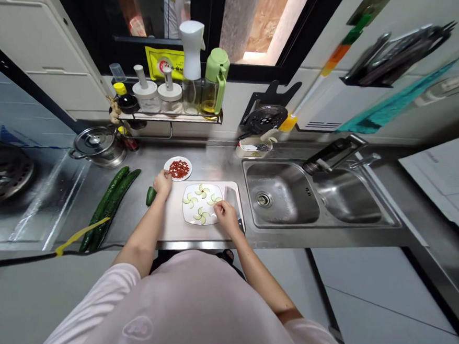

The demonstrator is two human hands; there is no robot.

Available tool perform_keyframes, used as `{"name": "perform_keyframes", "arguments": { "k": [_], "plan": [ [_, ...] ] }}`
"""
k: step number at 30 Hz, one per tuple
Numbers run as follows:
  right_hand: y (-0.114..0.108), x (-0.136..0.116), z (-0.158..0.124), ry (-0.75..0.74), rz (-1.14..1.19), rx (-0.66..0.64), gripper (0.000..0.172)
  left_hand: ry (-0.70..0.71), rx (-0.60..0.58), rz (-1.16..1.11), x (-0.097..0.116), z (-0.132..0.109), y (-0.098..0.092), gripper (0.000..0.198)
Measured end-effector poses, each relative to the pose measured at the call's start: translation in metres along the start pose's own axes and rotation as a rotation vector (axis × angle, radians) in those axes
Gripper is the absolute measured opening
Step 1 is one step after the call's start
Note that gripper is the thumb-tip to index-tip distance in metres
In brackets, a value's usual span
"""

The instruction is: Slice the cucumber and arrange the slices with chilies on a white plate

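A white square plate [188,217] lies on a pale cutting board [174,225]. Thin green-edged cucumber slices [201,216] form several pinwheels on it; the top one has a red bit at its centre. My right hand [225,215] is at the plate's right side, fingertips pinched over the right-hand pinwheel; whatever they hold is too small to make out. At the rim of a small round white dish [166,164] of small red pieces [179,168], my left hand [162,183] has its fingers closed together, their contents hidden. A cut cucumber end [150,196] lies beside my left hand.
A cleaver [231,198] rests on the board's right edge. Whole cucumbers [108,206] lie at left, near a lidded pot [99,146]. A double sink [282,192] is at right. Bottles and jars stand on a wall rack [163,116]. A yellow-tied strap [62,249] crosses the counter's front left.
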State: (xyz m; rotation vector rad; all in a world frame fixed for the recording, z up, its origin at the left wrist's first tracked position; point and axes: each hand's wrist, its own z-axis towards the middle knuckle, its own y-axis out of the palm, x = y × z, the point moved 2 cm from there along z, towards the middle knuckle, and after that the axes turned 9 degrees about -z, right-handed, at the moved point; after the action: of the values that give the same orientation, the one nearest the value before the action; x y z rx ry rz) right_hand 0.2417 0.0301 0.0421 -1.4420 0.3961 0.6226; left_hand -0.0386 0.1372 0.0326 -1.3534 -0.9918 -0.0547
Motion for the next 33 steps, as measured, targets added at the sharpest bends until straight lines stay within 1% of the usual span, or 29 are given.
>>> {"name": "perform_keyframes", "arguments": {
  "k": [4,10,13,19,24,29,33],
  "plan": [
    [0.001,-0.001,-0.006,-0.005,-0.012,-0.015,0.02,-0.036,0.007,0.01,-0.007,0.017,-0.002,0.027],
    [0.003,-0.001,-0.009,0.009,-0.024,-0.03,0.021,-0.017,-0.003,0.097,-0.007,0.033,-0.001,0.028],
    [0.002,0.001,-0.008,0.01,-0.026,-0.027,0.021,0.025,-0.019,0.135,-0.007,0.038,0.001,0.03],
    [0.001,0.002,-0.008,-0.001,-0.018,-0.013,0.019,0.17,-0.073,0.226,-0.005,0.047,0.006,0.029],
    [-0.001,0.002,-0.009,-0.002,-0.012,-0.02,0.02,0.193,-0.103,0.284,-0.003,0.052,0.01,0.026],
    [-0.002,0.002,-0.01,0.008,0.002,-0.015,0.019,0.137,-0.093,0.246,-0.003,0.053,0.01,0.025],
    [-0.001,0.002,-0.011,0.011,0.016,-0.014,0.02,0.111,-0.03,0.118,-0.005,0.051,0.008,0.024]
  ]
}}
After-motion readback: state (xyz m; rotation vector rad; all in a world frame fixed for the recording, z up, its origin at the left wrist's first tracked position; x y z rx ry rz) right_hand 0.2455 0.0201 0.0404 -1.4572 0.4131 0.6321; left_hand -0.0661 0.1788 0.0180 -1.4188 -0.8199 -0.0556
